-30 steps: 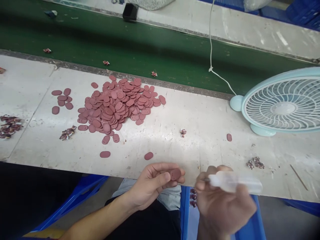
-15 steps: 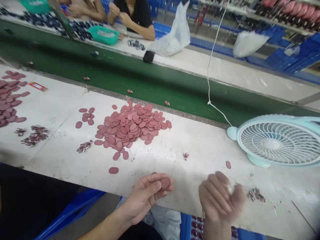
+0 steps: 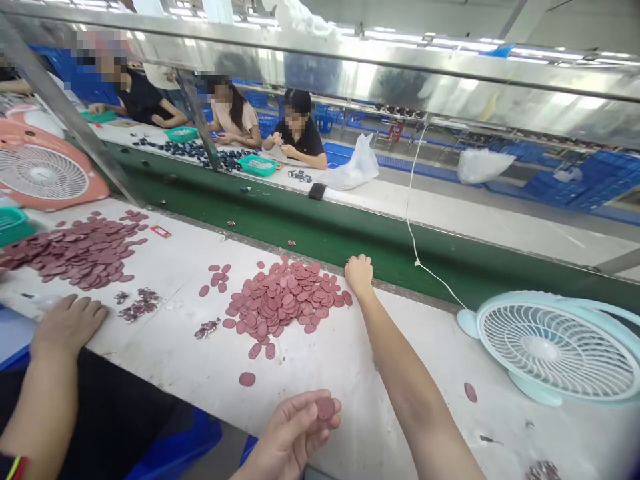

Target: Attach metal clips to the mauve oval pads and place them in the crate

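Near the front edge of the table, my left hand [image 3: 303,427] pinches a dark red oval piece [image 3: 326,408] between thumb and fingers. My right hand [image 3: 359,272] reaches far forward to the edge of the green conveyor belt [image 3: 390,267]. Its fingers are curled, and what they hold, if anything, is hidden. A heap of dark red oval pieces [image 3: 285,297] lies just left of my right forearm. One loose oval piece [image 3: 247,379] rests in front of the heap, and another [image 3: 471,392] lies to the right. Small brown-and-silver bits [image 3: 207,328] sit left of the heap.
A pale blue fan [image 3: 545,347] stands at right, its white cord [image 3: 413,220] running upward. A neighbour's hand [image 3: 70,323] rests at left by a second heap [image 3: 85,253] and an orange fan [image 3: 45,167]. Across the belt, several people work beside green baskets [image 3: 257,165].
The view has tilted up. My right hand has gone from the right front of the table forward to the belt's edge. My left hand still holds the oval piece.
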`<state>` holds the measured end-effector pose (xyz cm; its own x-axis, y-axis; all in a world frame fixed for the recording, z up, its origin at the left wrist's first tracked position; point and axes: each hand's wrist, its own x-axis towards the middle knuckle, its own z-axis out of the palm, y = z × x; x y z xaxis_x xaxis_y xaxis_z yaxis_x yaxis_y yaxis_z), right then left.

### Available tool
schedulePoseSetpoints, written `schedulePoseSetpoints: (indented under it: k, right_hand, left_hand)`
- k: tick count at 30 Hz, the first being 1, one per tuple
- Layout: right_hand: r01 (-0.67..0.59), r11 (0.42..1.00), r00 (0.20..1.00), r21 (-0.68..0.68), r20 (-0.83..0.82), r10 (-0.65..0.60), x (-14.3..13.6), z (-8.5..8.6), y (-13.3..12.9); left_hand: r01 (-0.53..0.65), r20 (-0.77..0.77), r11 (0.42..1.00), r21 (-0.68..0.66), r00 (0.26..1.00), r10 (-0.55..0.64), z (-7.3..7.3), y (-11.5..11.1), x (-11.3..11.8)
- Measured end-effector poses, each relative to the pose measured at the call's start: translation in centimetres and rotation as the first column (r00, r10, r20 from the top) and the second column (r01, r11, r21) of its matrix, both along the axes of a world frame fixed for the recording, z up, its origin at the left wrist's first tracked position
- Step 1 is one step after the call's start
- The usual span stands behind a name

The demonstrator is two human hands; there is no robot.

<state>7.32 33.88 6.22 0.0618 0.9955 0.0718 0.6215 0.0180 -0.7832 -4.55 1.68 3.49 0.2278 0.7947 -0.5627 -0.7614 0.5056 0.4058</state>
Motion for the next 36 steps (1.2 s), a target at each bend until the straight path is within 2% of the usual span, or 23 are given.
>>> schedulePoseSetpoints:
  k: [3,5,7,9,12,13,15,17,20,26,31,36]
  right_hand:
    - [-0.005,1.000,0.999,-0.014,-0.040,0.004,0.2,0.5,-1.1]
    - [-0.031,0.999,0.994,-0.034,-0.109,0.027,1.0,0.5,-3.9]
    - [-0.074,0.995,0.977,-0.063,-0.205,0.059,2.4,0.3,-8.5]
    - [-0.113,0.988,0.950,-0.110,-0.304,0.075,3.9,-0.1,-14.4]
    - [-0.121,0.972,0.902,-0.201,-0.431,0.023,5.7,-0.6,-23.3]
    - [-0.117,0.965,0.856,-0.234,-0.517,-0.021,6.1,-0.9,-25.7]
    - [-0.107,0.952,0.775,-0.287,-0.624,-0.101,6.6,-1.5,-29.3]
    - [-0.085,0.945,0.731,-0.316,-0.664,-0.156,6.8,-2.0,-31.5]
    - [-0.044,0.944,0.732,-0.326,-0.654,-0.192,6.9,-2.3,-33.0]
    - [-0.021,0.952,0.769,-0.305,-0.614,-0.180,7.4,-2.1,-33.6]
    - [-0.014,0.939,0.802,-0.344,-0.565,-0.195,7.5,-1.9,-33.5]
    - [-0.010,0.917,0.753,-0.400,-0.606,-0.256,7.3,-1.9,-33.4]
  left_hand:
    - [-0.014,-0.020,1.000,0.005,1.000,0.014,-0.4,0.4,-0.2]
    - [-0.009,-0.045,1.000,0.019,0.999,0.010,-0.7,0.8,-0.4]
    - [0.001,-0.071,0.999,0.043,0.997,0.002,-1.0,1.3,-0.5]
    - [0.007,-0.095,0.998,0.061,0.995,-0.001,-1.3,1.7,-0.5]
    - [0.042,-0.123,0.996,0.083,0.992,-0.031,-1.6,2.2,-0.1]
    - [0.069,-0.131,0.993,0.092,0.990,-0.057,-1.6,2.2,0.1]
    - [0.132,-0.155,0.985,0.109,0.981,-0.114,-1.7,2.0,0.8]
    - [0.190,-0.187,0.974,0.123,0.968,-0.165,-1.8,1.6,1.4]
    - [0.239,-0.226,0.961,0.143,0.953,-0.203,-2.2,1.0,2.3]
    - [0.272,-0.225,0.949,0.160,0.946,-0.234,-3.0,0.5,3.2]
    - [0.244,-0.228,0.954,0.176,0.953,-0.201,-2.6,0.5,3.7]
    - [0.221,-0.259,0.957,0.189,0.951,-0.168,-2.0,0.4,4.0]
